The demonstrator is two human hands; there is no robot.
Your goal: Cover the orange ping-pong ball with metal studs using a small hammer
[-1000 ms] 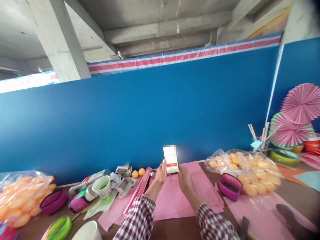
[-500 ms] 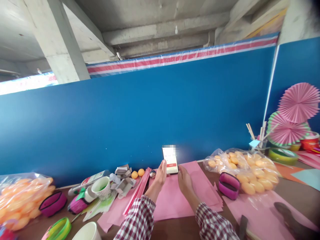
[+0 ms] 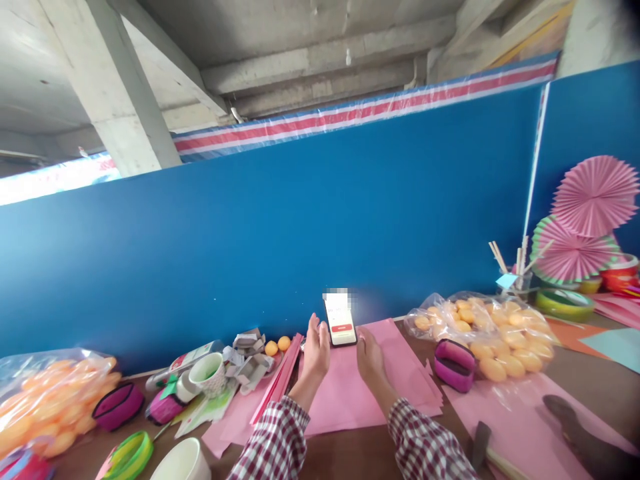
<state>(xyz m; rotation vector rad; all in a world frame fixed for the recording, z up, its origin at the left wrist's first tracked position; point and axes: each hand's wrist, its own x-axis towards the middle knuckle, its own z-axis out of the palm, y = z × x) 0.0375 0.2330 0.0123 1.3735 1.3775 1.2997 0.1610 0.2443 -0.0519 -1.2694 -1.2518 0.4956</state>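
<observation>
A phone [image 3: 342, 333] with a lit screen stands tilted up by the blue wall, at the far side of a pink paper stack [image 3: 345, 393]. To its left is my left hand [image 3: 317, 350], fingers stretched and slightly apart, nothing visible in it. My right hand [image 3: 371, 357] lies just right of the phone's lower edge with straight fingers, also holding nothing I can see. Whether the right fingertips touch the phone, I cannot tell. Folded pink paper strips [image 3: 280, 380] lie left of my left hand.
Bags of orange balls [image 3: 510, 340] lie right and far left. Purple wristbands [image 3: 454, 365], a patterned cup [image 3: 207, 373], green tape [image 3: 565, 305] and a white bowl [image 3: 183, 461] are about. A hammer-like tool [image 3: 481, 445] lies at front right. Pink paper fans [image 3: 595, 197] stand at right.
My left hand has drawn slightly left, off the phone's edge, and its fingers have spread. The right hand has barely moved. The view has shifted a little.
</observation>
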